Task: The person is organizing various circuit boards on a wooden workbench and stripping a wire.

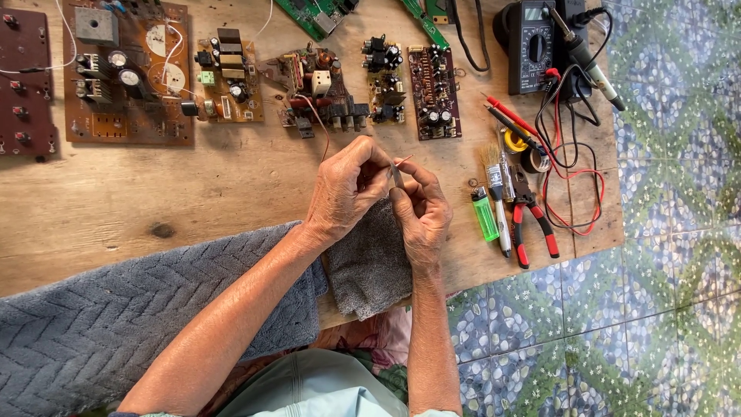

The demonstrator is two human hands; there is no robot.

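the thin red wire (403, 161) is sitting between both hands, above a grey cloth (369, 266) at the table's near edge. the left hand (347, 189) is closing its fingers around the wire and a small grey blade-like piece (397, 177), though what that piece is cannot be told. the right hand (421, 212) is pinching the wire end with thumb and forefinger. for doing this well, the grip probably should be staying light and steady, so the wire is not bending. the lighter (485, 214) and pliers (532, 216) are lying near on the right. the circuit boards (320, 89) are lying beyond, and bare table (193, 185) on the left is giving room.
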